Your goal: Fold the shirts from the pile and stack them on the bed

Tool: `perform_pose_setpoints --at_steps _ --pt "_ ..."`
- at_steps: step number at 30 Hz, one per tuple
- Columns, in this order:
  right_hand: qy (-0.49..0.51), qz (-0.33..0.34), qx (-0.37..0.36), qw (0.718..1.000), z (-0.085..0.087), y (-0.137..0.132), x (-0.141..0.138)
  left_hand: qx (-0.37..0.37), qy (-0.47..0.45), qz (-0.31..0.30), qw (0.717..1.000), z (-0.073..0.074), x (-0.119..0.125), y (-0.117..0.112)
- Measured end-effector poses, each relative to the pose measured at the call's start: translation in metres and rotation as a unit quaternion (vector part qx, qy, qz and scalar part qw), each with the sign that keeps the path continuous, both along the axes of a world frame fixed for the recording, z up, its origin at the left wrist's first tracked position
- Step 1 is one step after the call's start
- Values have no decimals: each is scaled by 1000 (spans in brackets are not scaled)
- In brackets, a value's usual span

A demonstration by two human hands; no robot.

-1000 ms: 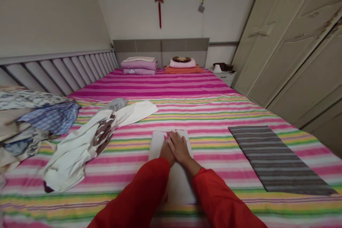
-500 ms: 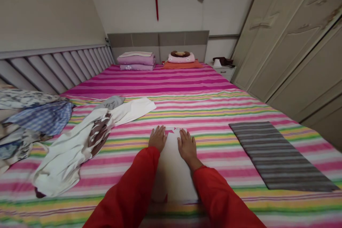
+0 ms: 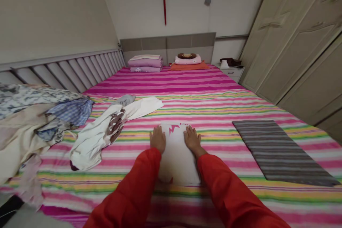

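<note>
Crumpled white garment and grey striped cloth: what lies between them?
In the head view, the flat white cloth with pink marks lies there, the left hand and right hand at its side edges.

The folded white garment (image 3: 178,156) looks like smooth, matt cloth; the folded grey striped fabric (image 3: 278,151) is matt as well. Wrinkled, soft-looking cloth makes up the crumpled white garment (image 3: 91,142). The striped bedsheet (image 3: 221,110) is matt fabric, and the wardrobe (image 3: 301,42) has smooth doors with raised moulding.
</note>
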State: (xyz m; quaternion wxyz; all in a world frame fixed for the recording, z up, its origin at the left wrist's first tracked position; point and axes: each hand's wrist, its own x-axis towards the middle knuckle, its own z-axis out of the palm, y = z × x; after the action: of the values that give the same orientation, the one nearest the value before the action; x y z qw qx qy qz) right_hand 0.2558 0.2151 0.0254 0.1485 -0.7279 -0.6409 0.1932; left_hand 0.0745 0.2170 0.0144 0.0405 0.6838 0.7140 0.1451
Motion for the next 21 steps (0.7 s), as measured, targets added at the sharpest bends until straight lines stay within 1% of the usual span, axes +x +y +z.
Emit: perform_pose_setpoints --at_steps 2,4,5,7,10,14,18,21 --pt "-10 11 41 999 1 -19 -16 32 -8 -39 999 -8 24 -19" --pt "-22 45 69 996 -4 -42 -29 45 -3 -74 996 -19 40 -36" --pt "-31 60 74 995 -8 -53 -33 47 3 -84 995 -24 44 -43" --pt "-54 66 74 994 -15 -68 -36 54 15 -92 994 -31 44 -54" --pt "-78 55 64 993 -19 -74 -30 71 31 -89 993 -36 33 -63" --pt "-81 60 43 994 -15 -70 -24 60 42 -88 993 -38 10 -72" --pt "-78 68 32 994 -11 -70 -23 29 15 -100 994 -40 -28 -81" --pt "-82 73 31 993 -11 -71 -22 32 -52 -100 993 -42 -61 -96"
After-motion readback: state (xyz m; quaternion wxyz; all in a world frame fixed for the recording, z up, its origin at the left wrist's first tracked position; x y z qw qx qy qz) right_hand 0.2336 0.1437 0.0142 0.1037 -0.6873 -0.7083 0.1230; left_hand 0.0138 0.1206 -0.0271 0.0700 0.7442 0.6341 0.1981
